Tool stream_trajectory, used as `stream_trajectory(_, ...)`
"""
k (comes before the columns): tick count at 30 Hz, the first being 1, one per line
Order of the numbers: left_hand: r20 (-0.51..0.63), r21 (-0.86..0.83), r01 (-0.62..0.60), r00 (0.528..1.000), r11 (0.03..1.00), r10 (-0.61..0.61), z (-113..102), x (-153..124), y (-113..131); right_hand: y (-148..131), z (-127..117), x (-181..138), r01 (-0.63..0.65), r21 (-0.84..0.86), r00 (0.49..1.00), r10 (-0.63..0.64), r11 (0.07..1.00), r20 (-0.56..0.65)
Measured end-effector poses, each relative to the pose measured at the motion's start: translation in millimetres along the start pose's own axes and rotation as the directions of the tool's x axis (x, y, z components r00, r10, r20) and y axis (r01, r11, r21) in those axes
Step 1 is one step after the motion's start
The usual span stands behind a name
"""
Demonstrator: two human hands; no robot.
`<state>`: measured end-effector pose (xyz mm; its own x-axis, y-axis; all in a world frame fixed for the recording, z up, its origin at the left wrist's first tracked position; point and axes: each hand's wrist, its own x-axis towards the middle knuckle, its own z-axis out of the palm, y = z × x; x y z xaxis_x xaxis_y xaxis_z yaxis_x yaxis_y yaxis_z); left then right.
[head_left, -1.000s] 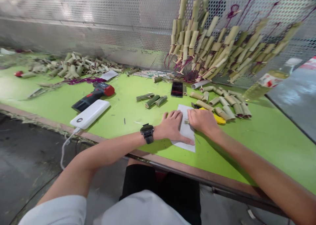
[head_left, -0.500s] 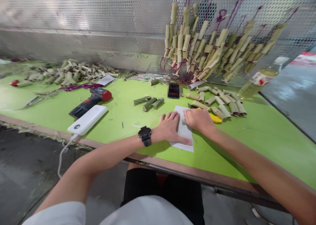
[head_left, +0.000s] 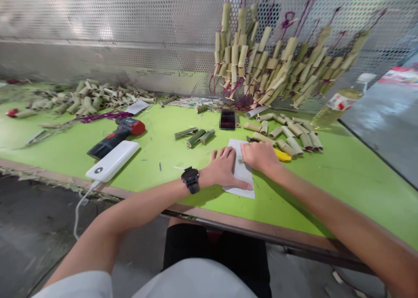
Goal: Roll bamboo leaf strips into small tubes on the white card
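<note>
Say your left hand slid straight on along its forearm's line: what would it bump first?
Probably the right hand, perhaps the small piece beside it first; the exact depth is unclear.

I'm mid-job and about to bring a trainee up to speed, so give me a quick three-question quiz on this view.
1. True or false: the left hand has its thumb over the white paper.
2. Which lies closest to the cordless drill? a) the plastic bottle; b) the white power bank; c) the yellow tool.
3. Fill in: the black watch is worn on the ____ wrist.
Key: 1. True. 2. b. 3. Left.
</note>
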<state>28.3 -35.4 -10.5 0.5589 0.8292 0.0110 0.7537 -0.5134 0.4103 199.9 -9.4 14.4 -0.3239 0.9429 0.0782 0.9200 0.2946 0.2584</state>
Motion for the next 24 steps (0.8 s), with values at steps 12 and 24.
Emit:
stream_trajectory(12,-0.018,0.027,0.013,1.000,1.000,-0.013,4.9,3.1,-3.3,-5.2,-6.2,-32.7,0.014,0.012,0.998,-0.015,1.000,0.059)
stream_trajectory(24,-0.015,0.017,0.012,1.000,1.000,-0.012,-1.8,0.0,0.2,5.3,-9.5,12.2,0.138,-0.031,0.987,-0.134,0.990,0.089)
